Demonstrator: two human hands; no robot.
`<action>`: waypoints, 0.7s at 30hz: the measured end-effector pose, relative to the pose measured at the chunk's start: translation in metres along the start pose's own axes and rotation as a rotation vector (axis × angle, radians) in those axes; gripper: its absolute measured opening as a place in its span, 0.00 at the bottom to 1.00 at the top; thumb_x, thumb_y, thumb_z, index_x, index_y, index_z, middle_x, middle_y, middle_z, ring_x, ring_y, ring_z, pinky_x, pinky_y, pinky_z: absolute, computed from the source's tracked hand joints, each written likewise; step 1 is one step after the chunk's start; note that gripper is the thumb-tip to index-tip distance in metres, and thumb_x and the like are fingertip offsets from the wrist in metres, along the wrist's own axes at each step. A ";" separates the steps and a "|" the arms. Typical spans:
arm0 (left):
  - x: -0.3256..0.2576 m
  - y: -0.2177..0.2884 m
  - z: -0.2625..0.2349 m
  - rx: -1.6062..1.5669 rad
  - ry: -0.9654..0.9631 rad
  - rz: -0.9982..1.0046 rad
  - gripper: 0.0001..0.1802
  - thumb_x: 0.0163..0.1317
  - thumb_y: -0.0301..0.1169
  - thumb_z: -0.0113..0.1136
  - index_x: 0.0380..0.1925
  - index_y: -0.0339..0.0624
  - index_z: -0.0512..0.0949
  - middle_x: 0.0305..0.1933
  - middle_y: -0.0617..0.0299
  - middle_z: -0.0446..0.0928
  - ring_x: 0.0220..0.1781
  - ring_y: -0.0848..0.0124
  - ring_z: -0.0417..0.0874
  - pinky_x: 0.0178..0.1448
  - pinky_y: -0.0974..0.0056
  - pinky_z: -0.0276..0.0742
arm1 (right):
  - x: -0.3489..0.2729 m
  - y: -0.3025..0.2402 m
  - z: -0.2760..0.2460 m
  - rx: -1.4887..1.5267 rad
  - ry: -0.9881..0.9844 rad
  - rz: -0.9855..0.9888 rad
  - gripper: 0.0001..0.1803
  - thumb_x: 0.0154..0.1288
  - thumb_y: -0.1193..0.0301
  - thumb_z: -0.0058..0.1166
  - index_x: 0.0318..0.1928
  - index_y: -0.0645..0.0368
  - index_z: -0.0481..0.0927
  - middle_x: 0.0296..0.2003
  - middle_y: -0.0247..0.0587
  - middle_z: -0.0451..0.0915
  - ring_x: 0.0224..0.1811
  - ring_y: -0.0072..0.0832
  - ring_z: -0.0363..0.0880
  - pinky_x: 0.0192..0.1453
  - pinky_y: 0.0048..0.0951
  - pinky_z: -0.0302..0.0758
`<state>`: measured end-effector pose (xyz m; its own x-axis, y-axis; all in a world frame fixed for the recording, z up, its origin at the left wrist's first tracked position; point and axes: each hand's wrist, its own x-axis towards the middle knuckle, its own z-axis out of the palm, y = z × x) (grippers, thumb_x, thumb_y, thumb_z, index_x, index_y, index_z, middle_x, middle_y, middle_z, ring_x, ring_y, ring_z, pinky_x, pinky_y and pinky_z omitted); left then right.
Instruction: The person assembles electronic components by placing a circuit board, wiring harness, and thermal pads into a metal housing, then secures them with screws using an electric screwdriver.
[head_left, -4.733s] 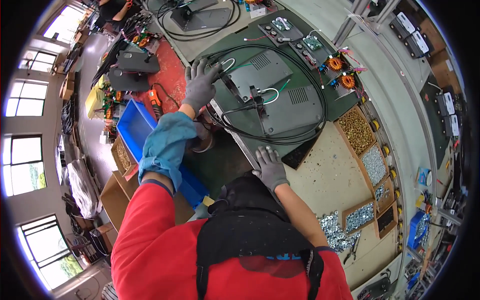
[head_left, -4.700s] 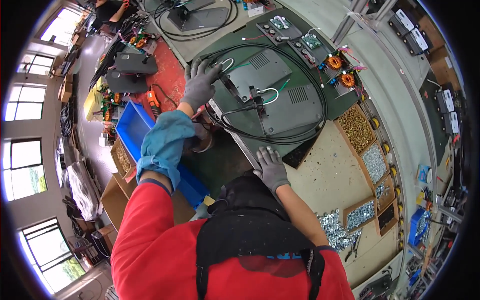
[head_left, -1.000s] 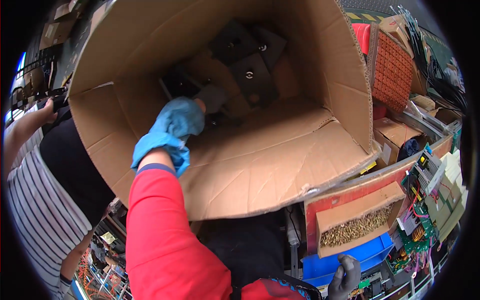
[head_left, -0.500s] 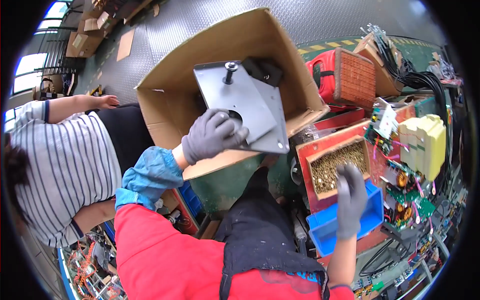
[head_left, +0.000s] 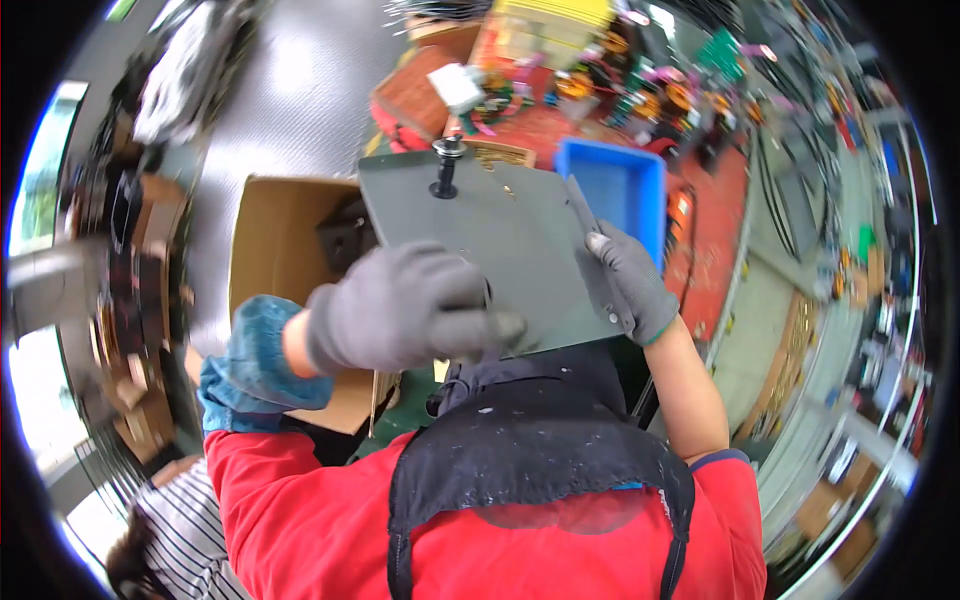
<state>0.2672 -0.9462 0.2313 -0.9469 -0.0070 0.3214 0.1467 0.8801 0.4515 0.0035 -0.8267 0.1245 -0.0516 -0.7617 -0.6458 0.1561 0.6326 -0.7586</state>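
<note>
A flat grey metal plate [head_left: 530, 250] lies tilted in front of my body, with a short black post [head_left: 446, 170] standing near its far left corner. My right hand [head_left: 635, 280], in a grey glove, grips the plate's right edge, thumb on top. My left hand [head_left: 400, 310], gloved too, is over the plate's near left part, beside a dark hole that it mostly covers. Its fingers are bent but smeared by motion, so their contact with the plate is unclear. A few small brass-coloured pieces [head_left: 508, 190] show at the plate's far part.
An open cardboard box [head_left: 290, 215] stands left of the plate, a black part [head_left: 347, 235] inside it. Beyond the plate are a blue bin [head_left: 612, 190] and a red worktop [head_left: 700, 290] with circuit boards. A person in a striped top [head_left: 185, 520] is at lower left.
My view has turned right. The plate has come out from over the box to in front of me. My right hand has moved from the brass pieces' tray to the plate's right edge.
</note>
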 end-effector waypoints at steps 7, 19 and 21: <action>0.127 -0.045 -0.023 -0.285 0.491 -0.813 0.17 0.67 0.38 0.57 0.45 0.35 0.81 0.22 0.72 0.67 0.24 0.83 0.66 0.27 0.74 0.56 | -0.037 0.144 -0.045 0.363 0.724 -0.176 0.16 0.71 0.75 0.43 0.57 0.60 0.70 0.50 0.39 0.76 0.49 0.26 0.77 0.55 0.31 0.76; 0.258 -0.162 0.072 -0.208 -0.120 -0.529 0.21 0.68 0.44 0.58 0.33 0.32 0.83 0.28 0.60 0.81 0.28 0.74 0.78 0.34 0.61 0.76 | -0.035 0.161 -0.012 0.969 0.411 0.026 0.15 0.75 0.68 0.44 0.58 0.58 0.66 0.51 0.42 0.76 0.53 0.33 0.79 0.51 0.41 0.82; 0.287 -0.172 0.088 -0.328 -0.297 -0.593 0.20 0.68 0.43 0.58 0.32 0.33 0.83 0.26 0.60 0.80 0.27 0.73 0.77 0.33 0.60 0.75 | -0.041 0.182 -0.026 0.941 0.214 0.236 0.16 0.75 0.68 0.45 0.58 0.60 0.66 0.48 0.43 0.77 0.49 0.33 0.81 0.49 0.40 0.83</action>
<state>-0.0547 -1.0579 0.1731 -0.9244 -0.2672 -0.2721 -0.3799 0.5808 0.7200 0.0082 -0.6762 0.0106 -0.0810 -0.5306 -0.8438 0.8997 0.3254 -0.2910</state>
